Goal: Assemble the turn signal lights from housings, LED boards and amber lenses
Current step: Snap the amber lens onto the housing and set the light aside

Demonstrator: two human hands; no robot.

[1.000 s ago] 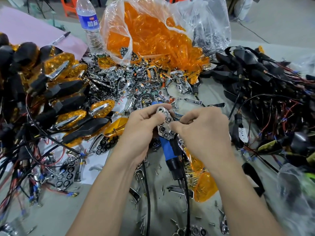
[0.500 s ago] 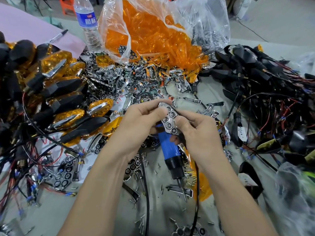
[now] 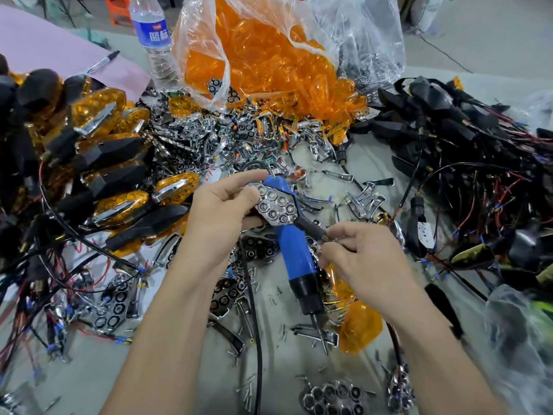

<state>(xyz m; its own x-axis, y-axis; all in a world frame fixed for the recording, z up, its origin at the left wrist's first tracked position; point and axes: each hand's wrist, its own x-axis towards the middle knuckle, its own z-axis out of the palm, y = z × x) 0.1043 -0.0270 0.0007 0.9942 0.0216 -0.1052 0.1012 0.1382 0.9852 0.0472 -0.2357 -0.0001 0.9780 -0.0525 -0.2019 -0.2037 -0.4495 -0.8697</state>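
Head view: the left hand (image 3: 221,208) is gripping a black housing (image 3: 296,202) with a chrome honeycomb LED board (image 3: 276,206) sitting face-up in it, thumb along the top edge and fingers curled beneath. The right hand (image 3: 362,262) is pinching the housing's rubber stalk (image 3: 314,232) between thumb and fingertips, steadying it just above the table.

The board seems to be seated and no lens is covering it yet, so the step in hand looks like fitting board to housing. The next move is probably calling for an amber lens (image 3: 359,327), one lying loose beside the right forearm, and then for the blue screwdriver (image 3: 296,259) lying directly under both hands.

Room is tight. Finished lights (image 3: 119,202) are crowding the left, wired housings (image 3: 449,139) the right, and the lens bag (image 3: 263,55) the far side. Loose screws (image 3: 248,298) are scattered between the forearms, where a black cord (image 3: 256,339) could snag a wrist.
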